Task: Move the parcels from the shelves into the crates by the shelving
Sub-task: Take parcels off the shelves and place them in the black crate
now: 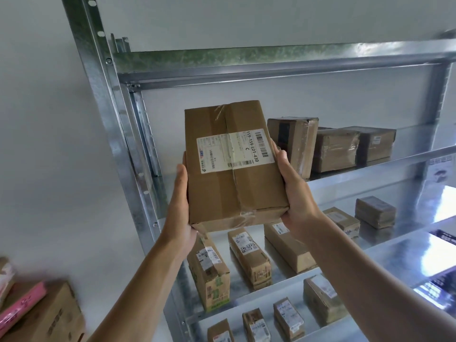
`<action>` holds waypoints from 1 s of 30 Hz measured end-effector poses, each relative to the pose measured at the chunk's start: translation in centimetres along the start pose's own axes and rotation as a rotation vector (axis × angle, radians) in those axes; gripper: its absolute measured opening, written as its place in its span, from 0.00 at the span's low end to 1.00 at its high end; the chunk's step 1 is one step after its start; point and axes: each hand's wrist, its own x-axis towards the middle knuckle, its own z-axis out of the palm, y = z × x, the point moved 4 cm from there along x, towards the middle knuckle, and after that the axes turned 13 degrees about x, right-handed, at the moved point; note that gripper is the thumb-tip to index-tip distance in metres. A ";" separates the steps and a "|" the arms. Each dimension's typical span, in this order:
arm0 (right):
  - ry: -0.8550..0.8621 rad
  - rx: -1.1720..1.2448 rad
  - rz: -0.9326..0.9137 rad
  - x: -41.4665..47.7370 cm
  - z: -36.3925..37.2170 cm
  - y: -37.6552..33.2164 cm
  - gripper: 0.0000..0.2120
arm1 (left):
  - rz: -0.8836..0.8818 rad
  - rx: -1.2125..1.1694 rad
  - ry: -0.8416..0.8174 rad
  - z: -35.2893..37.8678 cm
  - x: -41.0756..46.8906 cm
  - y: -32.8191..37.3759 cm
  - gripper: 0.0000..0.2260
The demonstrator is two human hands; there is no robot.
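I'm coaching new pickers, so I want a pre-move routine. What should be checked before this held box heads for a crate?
1. Two-handed hold: left hand and right hand grip opposite sides of the brown cardboard parcel with a white label. Ok.
2. Parcel free of the galvanised metal shelving: it appears to be held in front of it, resting on nothing. Ok.
3. Flaps closed: the clear tape is wrinkled, but the seam looks shut. Ok.
4. Label readable: it faces the camera. Ok.
5. Upright tape-wrapped brown parcel beside the right hand, clear of the fingers: cannot tell.
6. Destination crate free and within reach: not in view. Cannot tell.
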 end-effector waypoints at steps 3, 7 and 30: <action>0.025 0.020 -0.019 -1.0 -1.4 -1.2 0.20 | 0.000 0.010 -0.044 1.7 0.4 -0.1 0.23; 0.087 -0.021 -0.069 -2.3 -3.7 -3.2 0.24 | -0.004 -0.006 -0.144 5.2 1.1 -0.4 0.23; 0.585 -0.095 -0.339 -13.6 -23.8 -19.0 0.24 | -0.032 -0.187 -0.630 34.6 1.5 -5.2 0.23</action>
